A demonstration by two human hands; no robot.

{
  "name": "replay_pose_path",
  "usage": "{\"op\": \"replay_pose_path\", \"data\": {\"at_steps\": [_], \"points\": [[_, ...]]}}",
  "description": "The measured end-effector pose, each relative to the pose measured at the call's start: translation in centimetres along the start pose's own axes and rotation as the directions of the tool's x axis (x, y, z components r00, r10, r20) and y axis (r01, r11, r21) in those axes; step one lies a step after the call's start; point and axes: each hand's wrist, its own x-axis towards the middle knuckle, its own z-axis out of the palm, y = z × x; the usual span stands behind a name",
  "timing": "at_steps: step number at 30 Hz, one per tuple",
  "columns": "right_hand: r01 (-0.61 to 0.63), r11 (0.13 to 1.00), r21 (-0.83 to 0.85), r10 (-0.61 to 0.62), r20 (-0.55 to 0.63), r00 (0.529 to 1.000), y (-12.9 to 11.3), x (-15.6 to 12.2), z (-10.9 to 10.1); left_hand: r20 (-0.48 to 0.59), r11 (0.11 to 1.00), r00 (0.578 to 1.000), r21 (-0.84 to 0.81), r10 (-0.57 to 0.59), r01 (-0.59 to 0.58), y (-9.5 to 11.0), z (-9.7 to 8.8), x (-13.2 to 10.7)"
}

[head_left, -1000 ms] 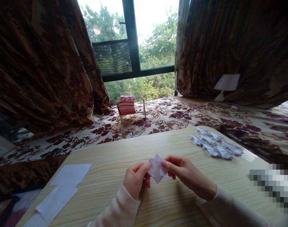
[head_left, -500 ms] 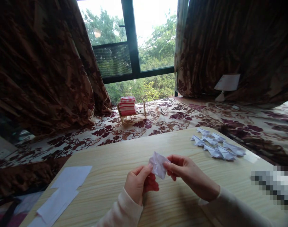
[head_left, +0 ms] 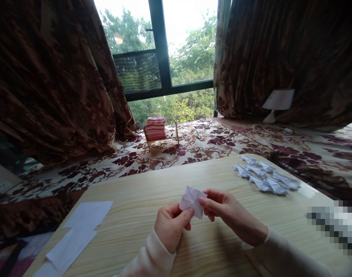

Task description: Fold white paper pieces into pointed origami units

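A small folded piece of white paper (head_left: 191, 201), creased and roughly square, is held up above the wooden table. My left hand (head_left: 172, 225) pinches its lower left edge, thumb on the front face. On the right side, my right hand (head_left: 226, 211) grips the paper between thumb and fingers. Several finished-looking folded white paper pieces (head_left: 264, 181) with pointed ends lie grouped at the table's far right. Flat white paper sheets (head_left: 74, 238) overlap one another at the left of the table.
The light wooden table (head_left: 129, 231) has a rounded far edge. Beyond it, a flowered cloth (head_left: 199, 142) carries a small rack of folded pink striped cloths (head_left: 155, 129) and a white lamp (head_left: 278, 100). A blurred-out object (head_left: 334, 227) lies at the right edge.
My left thumb has moved down along the paper to its lower edge, and the left fingers have curled in behind. The paper now faces me more flatly. My right hand stays nearly still.
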Motion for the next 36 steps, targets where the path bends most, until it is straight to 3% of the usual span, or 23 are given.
{"op": "replay_pose_path", "data": {"at_steps": [4, 10, 19, 25, 30, 36], "points": [[-0.006, 0.999, -0.046, 0.01, 0.086, 0.996, 0.1, -0.2, 0.3, -0.013, 0.999, 0.999, -0.034, -0.029, 0.029, -0.1, 0.2, 0.0], [0.007, 0.992, -0.126, -0.002, 0.036, 0.999, 0.6, 0.0, 0.3, -0.031, 0.99, 0.994, -0.1, -0.102, 0.098, 0.0, 0.5, 0.1], [-0.009, 0.979, -0.203, 0.012, 0.016, 1.0, 0.5, 0.0, 0.1, -0.06, 0.996, 0.996, -0.072, -0.059, 0.054, -0.4, -0.4, 0.7], [0.143, 0.976, -0.162, -0.165, -0.134, 0.977, 0.6, 0.0, -0.2, -0.124, 0.959, 0.979, -0.257, -0.159, 0.123, -0.2, 0.2, 0.5], [0.147, 0.97, -0.195, -0.152, -0.011, 0.988, 0.4, -0.5, 0.6, -0.156, 0.893, 0.953, -0.414, -0.261, 0.177, 0.1, 0.9, 0.2], [0.168, 0.963, -0.212, -0.175, -0.016, 0.984, 0.9, -0.3, 0.8, -0.167, 0.879, 0.954, -0.453, -0.25, 0.151, -0.1, 1.2, -0.1]]}}
